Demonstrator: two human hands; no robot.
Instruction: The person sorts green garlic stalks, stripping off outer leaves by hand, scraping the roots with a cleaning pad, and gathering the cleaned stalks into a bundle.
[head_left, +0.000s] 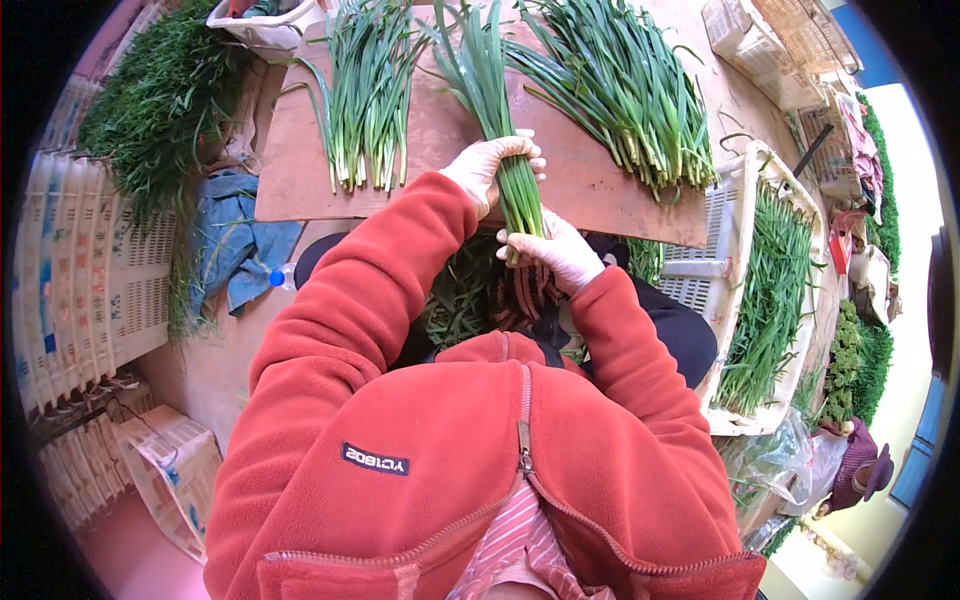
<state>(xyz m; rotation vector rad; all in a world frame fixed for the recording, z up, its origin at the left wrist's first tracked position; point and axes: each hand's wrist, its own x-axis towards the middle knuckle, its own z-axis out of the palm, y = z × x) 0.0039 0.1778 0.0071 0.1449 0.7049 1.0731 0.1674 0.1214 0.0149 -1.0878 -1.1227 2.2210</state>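
Observation:
My left hand (495, 169), in a thin pale glove, is wrapped around the middle of a bunch of long flat green leaves, like garlic chives (517, 180). Lower down, my right hand (551, 251), gloved too, closes around the pale stem ends. The bunch is held over the near edge of a reddish-brown board (300, 180), its leaf tips pointing away from me. On the board's left part lies a smaller, loosely spread pile of the same greens (371, 112). A larger pile (637, 97) lies on the right, stems towards me.
A white plastic crate (806, 322) of greens stands at the right. Stacked crates (135, 255), a leafy heap (172, 97), a blue cloth (232, 232) and a blue-capped bottle (283, 277) are at the left. A person in a purple hat (879, 471) is at the far right.

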